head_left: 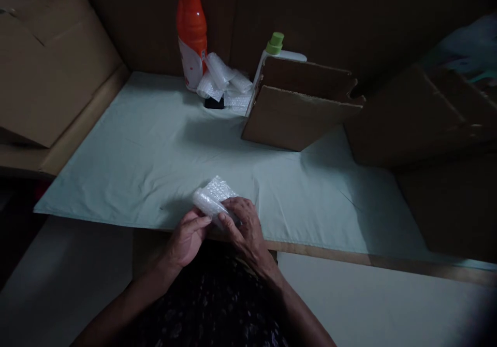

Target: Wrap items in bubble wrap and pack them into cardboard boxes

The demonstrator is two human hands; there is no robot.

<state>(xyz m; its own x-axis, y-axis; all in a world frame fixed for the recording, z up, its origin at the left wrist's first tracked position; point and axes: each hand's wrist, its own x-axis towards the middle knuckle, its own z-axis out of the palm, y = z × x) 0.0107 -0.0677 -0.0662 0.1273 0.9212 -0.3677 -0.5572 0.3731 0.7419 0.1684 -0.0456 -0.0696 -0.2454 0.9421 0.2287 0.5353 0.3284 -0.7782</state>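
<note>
A partly rolled piece of bubble wrap is held between both hands at the front edge of the cloth-covered table. My left hand is closed on the roll's near left side, thumb along it. On the other side, my right hand grips the right end with thumb and fingers. A flat flap of the wrap sticks out behind the roll, over the cloth. Whether anything lies inside the roll, I cannot tell.
Several bubble wrap rolls lie by an orange bottle and a small black object. An open cardboard box stands before a green-capped white bottle. Larger cardboard flanks the pale cloth.
</note>
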